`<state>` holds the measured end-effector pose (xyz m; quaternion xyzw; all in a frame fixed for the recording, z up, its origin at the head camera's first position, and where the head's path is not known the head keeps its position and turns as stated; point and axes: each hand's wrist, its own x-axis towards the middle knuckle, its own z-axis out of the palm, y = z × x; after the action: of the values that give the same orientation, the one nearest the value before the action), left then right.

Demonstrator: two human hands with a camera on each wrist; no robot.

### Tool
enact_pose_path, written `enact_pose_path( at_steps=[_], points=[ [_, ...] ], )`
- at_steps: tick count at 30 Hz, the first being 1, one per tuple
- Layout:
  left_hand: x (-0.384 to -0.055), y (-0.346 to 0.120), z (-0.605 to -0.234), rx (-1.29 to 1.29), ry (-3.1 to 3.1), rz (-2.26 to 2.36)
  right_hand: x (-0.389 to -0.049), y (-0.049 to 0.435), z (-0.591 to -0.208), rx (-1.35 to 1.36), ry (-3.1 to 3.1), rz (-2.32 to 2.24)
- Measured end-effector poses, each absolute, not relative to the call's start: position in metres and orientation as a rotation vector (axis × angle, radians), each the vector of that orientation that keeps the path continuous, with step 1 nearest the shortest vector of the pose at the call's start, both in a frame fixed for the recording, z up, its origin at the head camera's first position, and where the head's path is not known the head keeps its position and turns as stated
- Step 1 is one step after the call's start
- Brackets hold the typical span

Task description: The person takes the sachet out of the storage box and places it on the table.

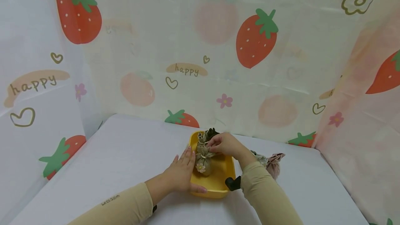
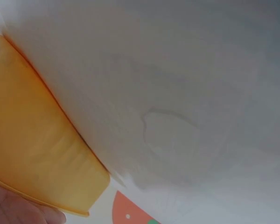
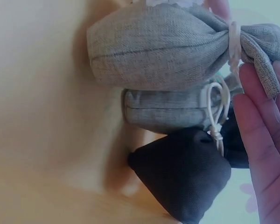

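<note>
A linen drawstring pouch (image 1: 203,170) with a cloth flower on its side stands in a yellow tray (image 1: 229,169). My right hand (image 1: 226,145) pinches the gathered cloth at its neck, above the pale tie, as the right wrist view shows. Just behind it are a second linen pouch (image 3: 163,109) with a white cord and a black pouch (image 3: 182,168). My left hand (image 1: 182,173) rests along the tray's left rim with straight fingers, its thumb across the near rim. In the left wrist view only part of that hand shows at the tray's edge.
On the white table (image 1: 131,159), right of the tray, lie a pink pouch (image 1: 274,166) and a pale greenish pouch (image 1: 260,157), partly hidden by my right arm. A strawberry-print curtain (image 1: 187,44) stands behind and at both sides.
</note>
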<state>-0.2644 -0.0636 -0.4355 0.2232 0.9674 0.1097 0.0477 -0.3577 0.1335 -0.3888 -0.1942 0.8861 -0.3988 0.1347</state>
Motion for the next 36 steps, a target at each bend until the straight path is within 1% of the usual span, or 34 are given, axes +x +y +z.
enact_pose_path(
  at_steps=[8,15,23,36],
  points=[
    [-0.264,-0.063,-0.434,0.683,2.950,0.333,-0.356,0.142,-0.377,-0.546,2.555,-1.242],
    [-0.265,-0.063,-0.435,0.679,2.937,0.329,-0.352,0.149,-0.359,-0.636,2.556,-1.297],
    [-0.266,-0.063,-0.436,0.688,2.960,0.306,-0.345,0.158,-0.339,-0.634,2.579,-1.308],
    [-0.264,-0.063,-0.434,0.696,2.971,0.285,-0.333,0.179,-0.324,-0.671,2.593,-1.355]
  ],
)
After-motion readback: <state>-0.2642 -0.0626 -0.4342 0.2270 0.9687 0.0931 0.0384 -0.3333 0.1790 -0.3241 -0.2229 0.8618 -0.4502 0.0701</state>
